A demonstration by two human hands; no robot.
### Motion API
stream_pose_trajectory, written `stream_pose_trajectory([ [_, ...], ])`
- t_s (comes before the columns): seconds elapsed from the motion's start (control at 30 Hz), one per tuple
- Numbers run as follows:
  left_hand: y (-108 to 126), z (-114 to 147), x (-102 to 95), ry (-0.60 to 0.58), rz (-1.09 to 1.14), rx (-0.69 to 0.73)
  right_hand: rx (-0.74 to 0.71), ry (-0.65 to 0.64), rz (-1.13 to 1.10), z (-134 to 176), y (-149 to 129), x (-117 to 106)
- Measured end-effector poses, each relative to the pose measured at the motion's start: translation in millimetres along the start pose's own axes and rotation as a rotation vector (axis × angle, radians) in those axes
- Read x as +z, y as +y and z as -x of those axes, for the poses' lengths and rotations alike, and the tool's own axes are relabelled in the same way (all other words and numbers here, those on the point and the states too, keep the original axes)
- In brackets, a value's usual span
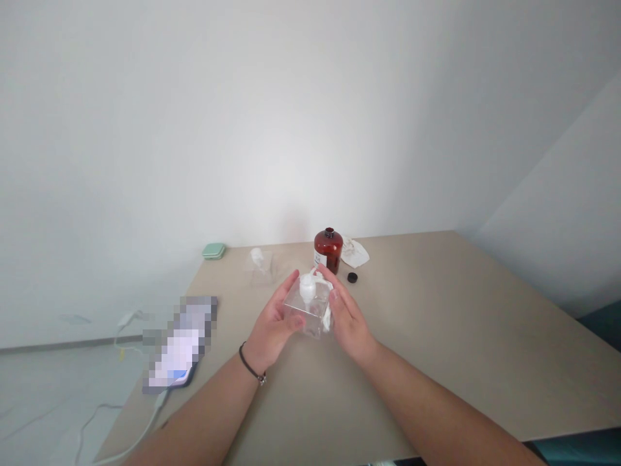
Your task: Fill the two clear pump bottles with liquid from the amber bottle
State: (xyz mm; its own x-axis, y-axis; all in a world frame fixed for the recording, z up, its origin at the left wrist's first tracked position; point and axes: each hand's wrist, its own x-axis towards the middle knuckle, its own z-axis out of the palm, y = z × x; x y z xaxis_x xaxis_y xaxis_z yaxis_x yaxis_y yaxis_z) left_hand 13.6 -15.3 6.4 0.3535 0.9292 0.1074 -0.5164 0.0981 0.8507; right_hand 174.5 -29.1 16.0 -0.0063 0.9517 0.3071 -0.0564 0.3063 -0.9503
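A clear, square-sided dispenser bottle (pixel 313 318) with a white pump top (pixel 307 288) is held above the table between my hands. My left hand (pixel 275 322) grips its left side, thumb across the near face. My right hand (pixel 348 318) presses a white tissue (pixel 326 318) against the right side; the palm hides part of the tissue. Just beyond my fingers stands a brown bottle (pixel 332 244) with a white label and an uncapped neck. A small black cap (pixel 352 277) lies to its right.
A second clear dispenser bottle (pixel 262 275) with a white top stands at the back left, near a green case (pixel 213 251). Behind the cap lies a crumpled, stained tissue (pixel 356 252). At the table's left edge is a blurred-out phone (pixel 182 343) with a white cable (pixel 140 440).
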Motion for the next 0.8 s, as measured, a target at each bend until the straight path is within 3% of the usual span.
stream_pose_trajectory([
  [0.23,3.8,-1.7,2.2,-0.104,0.01,-0.017,0.14,0.019,-0.128,-4.4,4.9,-3.6],
  [0.47,-8.2,-1.1,2.6,-0.033,-0.105,0.088,0.134,0.002,-0.095,-4.5,8.8,-1.5],
  [0.6,-7.6,3.2,5.3,0.028,-0.356,0.122,0.16,-0.027,-0.127,-2.4,6.5,2.6],
  [0.8,1.3,9.6,12.0,-0.031,-0.455,0.199,0.244,-0.048,-0.332,-3.1,9.4,6.9],
])
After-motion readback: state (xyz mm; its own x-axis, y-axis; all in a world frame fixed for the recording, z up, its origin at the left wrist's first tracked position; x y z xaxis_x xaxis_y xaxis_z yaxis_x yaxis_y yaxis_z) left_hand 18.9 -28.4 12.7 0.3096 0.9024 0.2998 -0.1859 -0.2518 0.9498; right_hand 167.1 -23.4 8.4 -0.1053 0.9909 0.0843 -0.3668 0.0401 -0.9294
